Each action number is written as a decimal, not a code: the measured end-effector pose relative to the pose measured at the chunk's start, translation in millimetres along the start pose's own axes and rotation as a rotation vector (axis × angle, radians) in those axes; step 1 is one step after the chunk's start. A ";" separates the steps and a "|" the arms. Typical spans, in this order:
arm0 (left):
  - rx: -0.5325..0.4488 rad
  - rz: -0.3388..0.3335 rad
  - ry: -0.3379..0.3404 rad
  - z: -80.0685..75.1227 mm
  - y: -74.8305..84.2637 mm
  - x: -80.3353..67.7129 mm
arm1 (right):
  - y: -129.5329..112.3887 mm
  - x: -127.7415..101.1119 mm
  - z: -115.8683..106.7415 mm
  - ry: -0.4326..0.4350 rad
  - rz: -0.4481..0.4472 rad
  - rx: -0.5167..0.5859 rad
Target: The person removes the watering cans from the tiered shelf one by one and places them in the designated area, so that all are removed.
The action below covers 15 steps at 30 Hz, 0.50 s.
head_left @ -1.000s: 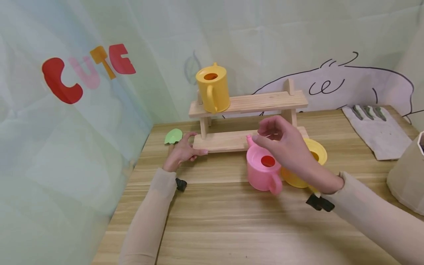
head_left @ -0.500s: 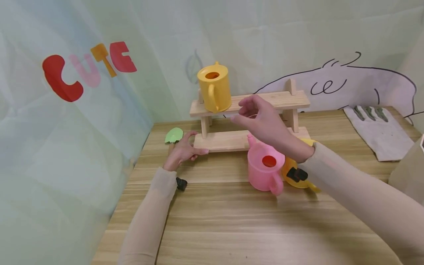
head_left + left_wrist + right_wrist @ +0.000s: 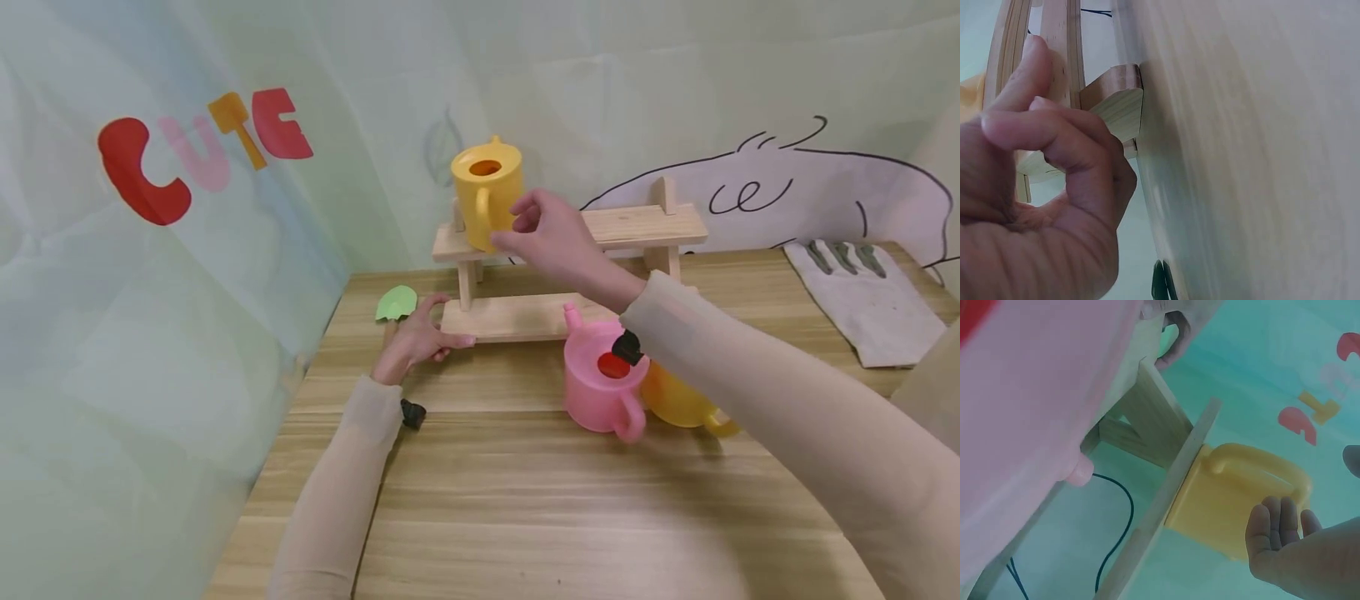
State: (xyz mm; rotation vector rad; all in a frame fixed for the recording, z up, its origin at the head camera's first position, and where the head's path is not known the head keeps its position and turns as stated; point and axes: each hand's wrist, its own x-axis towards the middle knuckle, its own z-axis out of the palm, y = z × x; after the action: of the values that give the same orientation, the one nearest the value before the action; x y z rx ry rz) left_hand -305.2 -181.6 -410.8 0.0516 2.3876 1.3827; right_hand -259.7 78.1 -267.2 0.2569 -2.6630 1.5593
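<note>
On the left end of the wooden shelf's upper board (image 3: pixel 637 223) stands a yellow watering can (image 3: pixel 489 179), its handle facing me. My right hand (image 3: pixel 558 237) is beside that handle, thumb and fingers apart; in the right wrist view its fingers (image 3: pixel 1279 525) lie over the can (image 3: pixel 1235 494) with the thumb away from it. My left hand (image 3: pixel 416 337) grips the left end of the lower board (image 3: pixel 517 317), the thumb along the front edge. From the left wrist, the hand (image 3: pixel 1079 162) shows curled fingers. Under my right forearm, a pink watering can (image 3: pixel 596 383) stands before the shelf.
A second yellow watering can (image 3: pixel 678 400) stands right of the pink one, partly hidden by my sleeve. Behind my left hand lies a small green shovel (image 3: pixel 396 303). A grey-white cloth glove or cloth (image 3: pixel 870 308) lies at the right, and a pale container (image 3: pixel 933 383) stands at the edge.
My right hand has moved left and up from above the pink watering can to the handle of the yellow one on the shelf. The left hand has stayed at the shelf's end.
</note>
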 end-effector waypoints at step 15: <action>0.000 -0.005 -0.008 -0.7 2.0 -2.1 | -8.4 30.1 19.6 -0.039 0.041 -0.043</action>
State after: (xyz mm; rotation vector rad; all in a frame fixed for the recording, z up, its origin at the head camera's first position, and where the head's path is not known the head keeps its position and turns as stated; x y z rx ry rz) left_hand -303.8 -181.6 -408.2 0.0509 2.3796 1.3769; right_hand -287.1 53.4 -265.9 0.2345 -2.7453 1.5215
